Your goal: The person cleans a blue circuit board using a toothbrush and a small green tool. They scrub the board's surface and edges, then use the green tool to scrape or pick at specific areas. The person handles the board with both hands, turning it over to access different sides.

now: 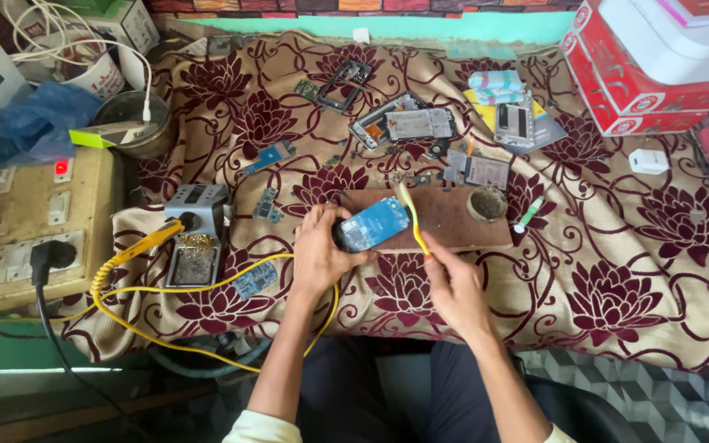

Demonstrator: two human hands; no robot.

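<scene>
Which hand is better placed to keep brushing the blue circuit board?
Right. The right hand already grips the yellow toothbrush, bristles near the blue circuit board. The left hand is busy holding that board over the wooden block.

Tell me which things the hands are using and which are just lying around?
In use: blue circuit board in left hand; yellow toothbrush in right hand; wooden board.

Lying about: soldering stand, opened phones, white charger, red boxes.

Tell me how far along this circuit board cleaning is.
Done: phones lie opened, frames and small boards spread over the floral cloth. In hand: left hand holds a blue circuit board while right hand works a yellow toothbrush at it. Left: nothing reassembled yet.
</scene>
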